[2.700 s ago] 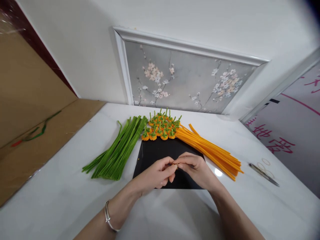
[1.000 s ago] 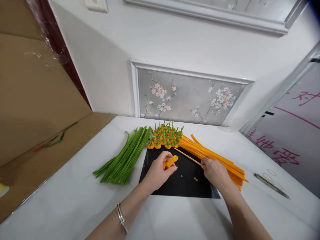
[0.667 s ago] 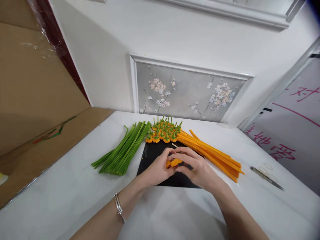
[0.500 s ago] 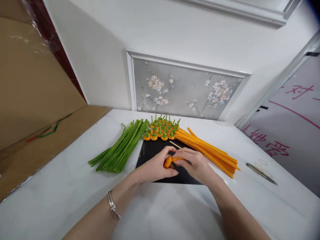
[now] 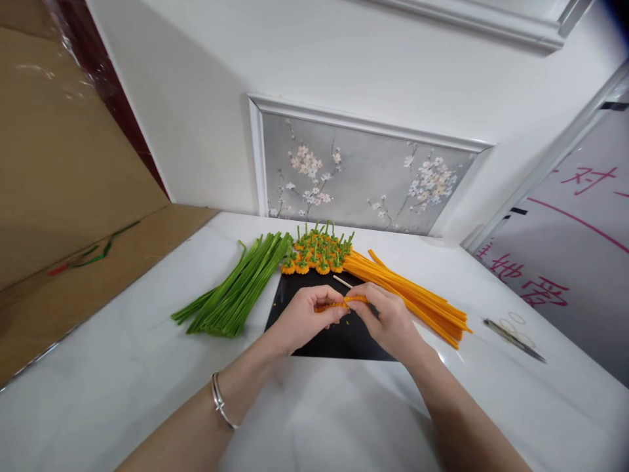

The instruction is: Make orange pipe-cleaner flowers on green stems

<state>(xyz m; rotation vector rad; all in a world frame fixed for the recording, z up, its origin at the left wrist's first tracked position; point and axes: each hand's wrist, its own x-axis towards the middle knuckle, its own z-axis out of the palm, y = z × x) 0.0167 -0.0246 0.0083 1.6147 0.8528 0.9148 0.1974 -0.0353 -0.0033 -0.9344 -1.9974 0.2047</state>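
Between both hands, above a black mat [image 5: 324, 342], is an orange pipe cleaner [image 5: 330, 307], coiled at its left part. My left hand [image 5: 307, 321] is closed around the coiled part. My right hand [image 5: 383, 318] pinches the other end close to the left fingertips. Some of the orange piece is hidden by the fingers. Beyond the hands stand several small orange pumpkin shapes [image 5: 322, 267] with green stems, grouped at the mat's far edge. A thin pale stick [image 5: 343, 282] lies on the mat just past the right hand.
On the white table [image 5: 304, 419], a bundle of green pipe cleaners [image 5: 236, 292] lies to the left and a bundle of orange pipe cleaners [image 5: 417, 298] to the right. Farther right are tweezers [image 5: 514, 339] and thin rubber bands [image 5: 517, 320]. Cardboard [image 5: 73, 275] borders the left side.
The orange piece has turned from a rounded bunch to a flatter, lengthwise pose between the hands. Both hands have shifted, and my left hand has closed more over it.
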